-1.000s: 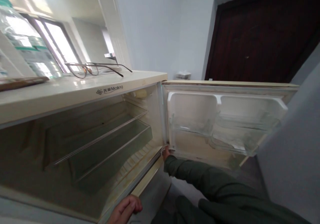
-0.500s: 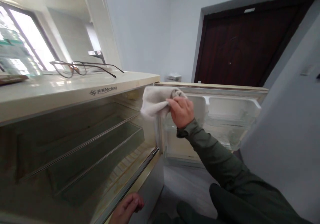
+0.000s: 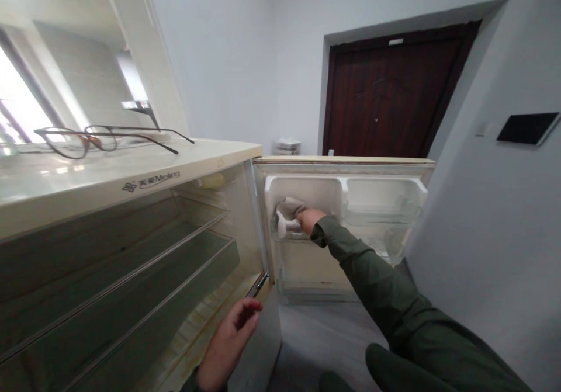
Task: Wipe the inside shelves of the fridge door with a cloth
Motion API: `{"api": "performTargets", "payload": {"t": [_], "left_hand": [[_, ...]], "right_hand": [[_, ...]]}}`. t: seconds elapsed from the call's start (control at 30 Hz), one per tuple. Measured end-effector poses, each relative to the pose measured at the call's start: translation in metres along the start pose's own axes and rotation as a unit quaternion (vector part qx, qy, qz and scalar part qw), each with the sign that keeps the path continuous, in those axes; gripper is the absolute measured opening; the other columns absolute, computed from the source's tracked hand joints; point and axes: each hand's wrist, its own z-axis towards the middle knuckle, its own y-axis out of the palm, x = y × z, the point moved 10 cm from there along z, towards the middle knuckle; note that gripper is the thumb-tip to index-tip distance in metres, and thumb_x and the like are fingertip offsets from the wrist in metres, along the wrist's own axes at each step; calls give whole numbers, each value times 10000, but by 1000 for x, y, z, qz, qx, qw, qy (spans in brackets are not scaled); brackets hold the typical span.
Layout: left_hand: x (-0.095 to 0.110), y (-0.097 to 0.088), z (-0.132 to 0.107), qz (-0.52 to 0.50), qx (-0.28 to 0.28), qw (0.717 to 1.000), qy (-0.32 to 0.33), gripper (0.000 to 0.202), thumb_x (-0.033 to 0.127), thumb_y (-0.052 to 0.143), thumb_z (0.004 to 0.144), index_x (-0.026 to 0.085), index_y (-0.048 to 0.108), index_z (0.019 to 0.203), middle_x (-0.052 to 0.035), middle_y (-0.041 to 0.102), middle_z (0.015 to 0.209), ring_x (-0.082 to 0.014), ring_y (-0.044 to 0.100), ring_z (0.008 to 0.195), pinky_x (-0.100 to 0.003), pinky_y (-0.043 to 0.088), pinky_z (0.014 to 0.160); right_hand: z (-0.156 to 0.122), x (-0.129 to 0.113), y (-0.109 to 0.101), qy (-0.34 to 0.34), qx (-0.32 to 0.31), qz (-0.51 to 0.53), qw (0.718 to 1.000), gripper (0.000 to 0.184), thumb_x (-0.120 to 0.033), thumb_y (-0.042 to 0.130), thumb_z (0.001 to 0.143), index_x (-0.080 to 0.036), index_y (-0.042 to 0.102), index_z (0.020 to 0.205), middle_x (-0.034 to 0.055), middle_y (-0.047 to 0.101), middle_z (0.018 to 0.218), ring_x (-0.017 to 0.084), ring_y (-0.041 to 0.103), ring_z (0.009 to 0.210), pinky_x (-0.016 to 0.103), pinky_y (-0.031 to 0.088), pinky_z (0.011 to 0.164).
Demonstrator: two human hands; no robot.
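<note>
My right hand [image 3: 312, 220] is pressing a crumpled off-white cloth [image 3: 287, 212] into the upper left bin of the open refrigerator door [image 3: 302, 194]. Low down, my left hand [image 3: 230, 336] hangs in front of the cream refrigerator's interior, its curled fingers holding nothing. Those fingers are close to a small metal strip [image 3: 258, 284] at the cabinet's front edge, and they do not clearly touch it. Glass shelves [image 3: 127, 263] run across the refrigerator's interior. A pair of thin-framed glasses [image 3: 83, 141] lies on the cream top [image 3: 131, 170], above a Meiling logo.
A dark brown door [image 3: 394, 88] stands at the far end, with a small white stack [image 3: 288, 146] on the floor near it. Grey flooring [image 3: 324, 339] lies below the refrigerator door. A dark wall panel [image 3: 528, 128] hangs on the right wall.
My right hand has gone from the door's lower edge, to holding the cloth up high, to pressing it into the door bin. My left hand has risen slightly. The view has swung left.
</note>
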Motion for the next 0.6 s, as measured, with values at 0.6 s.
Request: {"api": "performTargets", "payload": {"t": [0.6], "left_hand": [[222,15,179,271,222,831,431,461,207,363,938,39,650,1258,-240,542,1463,-296,508,1392,-448,405,1185]], "right_hand": [[-99,21,-91,-117,332,-261,899,399,-119,482,892,-220,789,1125,92,710,1193,253,538,971,379,375,809]]}}
